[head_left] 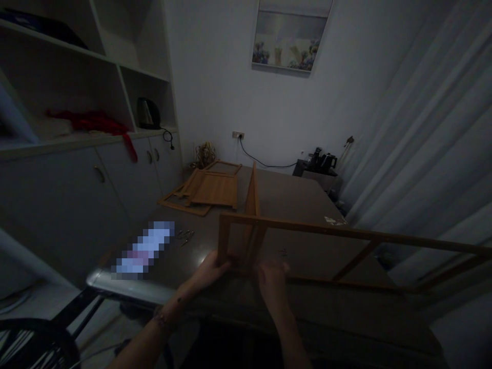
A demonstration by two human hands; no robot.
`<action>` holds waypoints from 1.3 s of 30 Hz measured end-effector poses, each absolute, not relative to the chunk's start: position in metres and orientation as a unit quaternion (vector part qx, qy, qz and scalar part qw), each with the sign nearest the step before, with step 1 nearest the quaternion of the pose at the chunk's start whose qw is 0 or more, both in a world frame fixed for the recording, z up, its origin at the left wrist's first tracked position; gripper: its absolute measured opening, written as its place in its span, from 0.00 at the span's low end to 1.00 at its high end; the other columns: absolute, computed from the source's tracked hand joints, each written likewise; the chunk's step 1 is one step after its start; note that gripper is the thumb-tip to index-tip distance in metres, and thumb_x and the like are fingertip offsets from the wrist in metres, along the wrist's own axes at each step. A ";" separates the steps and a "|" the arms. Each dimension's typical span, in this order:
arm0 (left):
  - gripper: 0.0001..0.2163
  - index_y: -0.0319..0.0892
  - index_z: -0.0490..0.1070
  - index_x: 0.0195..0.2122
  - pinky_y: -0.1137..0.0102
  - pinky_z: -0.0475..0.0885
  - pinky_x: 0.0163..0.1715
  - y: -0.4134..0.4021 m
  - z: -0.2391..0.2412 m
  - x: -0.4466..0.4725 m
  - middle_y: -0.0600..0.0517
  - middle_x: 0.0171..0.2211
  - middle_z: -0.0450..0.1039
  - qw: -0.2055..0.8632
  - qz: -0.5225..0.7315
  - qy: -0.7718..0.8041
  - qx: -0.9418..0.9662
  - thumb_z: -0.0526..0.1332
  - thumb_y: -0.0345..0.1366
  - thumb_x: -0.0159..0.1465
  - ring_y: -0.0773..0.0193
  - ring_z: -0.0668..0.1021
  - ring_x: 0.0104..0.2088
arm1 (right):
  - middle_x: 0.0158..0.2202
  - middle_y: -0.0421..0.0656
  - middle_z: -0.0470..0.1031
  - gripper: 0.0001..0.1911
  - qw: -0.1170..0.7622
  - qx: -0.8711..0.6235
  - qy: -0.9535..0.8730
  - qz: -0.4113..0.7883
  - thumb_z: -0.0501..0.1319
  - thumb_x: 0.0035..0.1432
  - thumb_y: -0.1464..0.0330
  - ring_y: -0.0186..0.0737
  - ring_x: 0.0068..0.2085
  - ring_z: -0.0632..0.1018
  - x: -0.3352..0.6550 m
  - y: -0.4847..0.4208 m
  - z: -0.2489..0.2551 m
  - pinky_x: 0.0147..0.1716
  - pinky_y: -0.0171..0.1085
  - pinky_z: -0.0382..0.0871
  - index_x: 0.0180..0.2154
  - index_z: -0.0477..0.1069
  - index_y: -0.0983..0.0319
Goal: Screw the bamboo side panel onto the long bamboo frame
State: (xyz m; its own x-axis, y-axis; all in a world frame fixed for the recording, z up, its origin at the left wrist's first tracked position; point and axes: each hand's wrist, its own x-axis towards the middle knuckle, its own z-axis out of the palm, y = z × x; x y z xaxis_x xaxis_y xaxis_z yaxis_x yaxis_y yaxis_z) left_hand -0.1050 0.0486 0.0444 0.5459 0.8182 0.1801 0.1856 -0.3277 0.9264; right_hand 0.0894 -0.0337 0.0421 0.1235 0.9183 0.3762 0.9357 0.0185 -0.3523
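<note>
A long wooden ladder-like frame [315, 226] stands on its edge along the near side of the table. My left hand [211, 269] is closed around the lower corner at the frame's left end, thumb on the wood. Close to the lower rail, beside the left crossbar, my right hand [271, 279] has its fingers curled in. Slight blur hides what its fingertips hold. A wooden panel [252, 195] stands upright behind the frame, meeting it near that crossbar. Small metal hardware pieces [283, 252] lie behind the lower rail.
On the brown table [292, 197], wooden panels and frames [213, 188] lie stacked at the back left. Several metal screws [185, 236] rest near a blurred-out bright object [146, 248]. White cabinets [130, 179] stand left, a curtain [430, 128] right. A black wheel [34, 343] is at lower left.
</note>
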 end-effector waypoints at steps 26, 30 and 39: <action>0.15 0.40 0.73 0.41 0.64 0.72 0.43 0.050 0.037 -0.103 0.46 0.41 0.76 0.502 0.343 0.342 0.716 0.60 0.45 0.58 0.56 0.77 0.42 | 0.38 0.45 0.78 0.18 0.326 -0.780 -0.531 -0.058 0.48 0.61 0.72 0.44 0.39 0.75 0.116 -0.040 0.040 0.47 0.45 0.47 0.47 0.72 0.57; 0.18 0.40 0.69 0.44 0.61 0.73 0.44 0.050 0.032 -0.101 0.44 0.44 0.74 0.509 0.364 0.342 0.701 0.62 0.46 0.57 0.54 0.77 0.44 | 0.36 0.49 0.78 0.19 0.291 -0.801 -0.512 -0.104 0.44 0.64 0.69 0.46 0.38 0.75 0.160 -0.040 0.045 0.44 0.44 0.48 0.49 0.70 0.62; 0.24 0.41 0.64 0.51 0.59 0.69 0.51 0.050 0.036 -0.101 0.42 0.53 0.68 0.507 0.406 0.315 0.692 0.64 0.44 0.56 0.53 0.72 0.52 | 0.37 0.49 0.78 0.12 0.149 -0.824 -0.538 -0.098 0.47 0.66 0.72 0.46 0.42 0.76 0.179 -0.009 0.053 0.44 0.44 0.48 0.44 0.67 0.63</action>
State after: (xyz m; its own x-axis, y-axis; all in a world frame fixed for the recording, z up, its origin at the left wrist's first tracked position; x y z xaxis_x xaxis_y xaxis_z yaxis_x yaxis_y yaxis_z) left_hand -0.1010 0.0505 0.0358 0.4722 0.8474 0.2427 0.0238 -0.2875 0.9575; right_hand 0.1790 -0.0086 0.0527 0.4023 0.8573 0.3213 0.9155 -0.3768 -0.1410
